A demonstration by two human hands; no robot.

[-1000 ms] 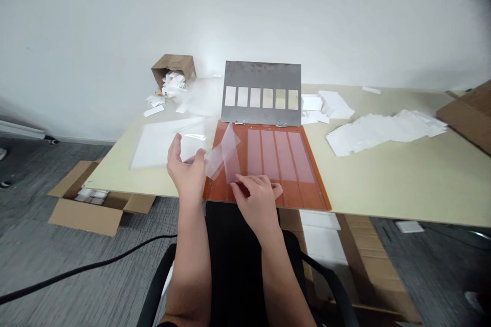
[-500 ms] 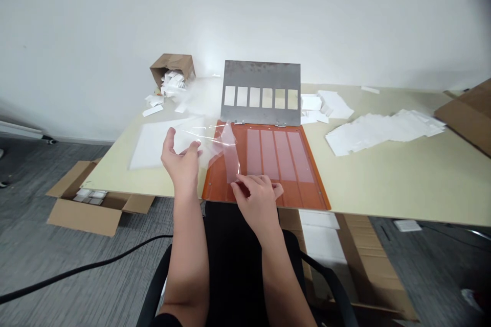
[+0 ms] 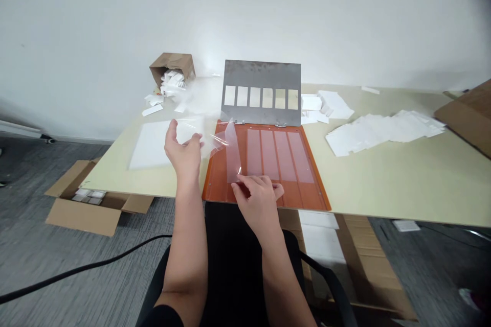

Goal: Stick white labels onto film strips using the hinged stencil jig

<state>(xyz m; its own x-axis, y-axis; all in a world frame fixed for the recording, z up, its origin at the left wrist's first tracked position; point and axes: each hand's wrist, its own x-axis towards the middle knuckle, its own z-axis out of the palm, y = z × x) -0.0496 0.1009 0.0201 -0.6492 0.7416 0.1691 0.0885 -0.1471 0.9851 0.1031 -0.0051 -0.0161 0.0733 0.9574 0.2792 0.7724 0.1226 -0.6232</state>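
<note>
Just left of the orange board (image 3: 307, 190) on the table (image 3: 387, 184), the left hand (image 3: 184, 153) holds a clear film (image 3: 211, 139) pinched in its fingers, lifted in the air. The right hand (image 3: 260, 200) has its fingers gripping the near end of a frosted strip (image 3: 232, 156) that rises from the board.

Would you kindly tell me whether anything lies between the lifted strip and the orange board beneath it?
Nothing visible does: the orange board under the strip is bare; the clear film runs leftward to the left hand.
</note>
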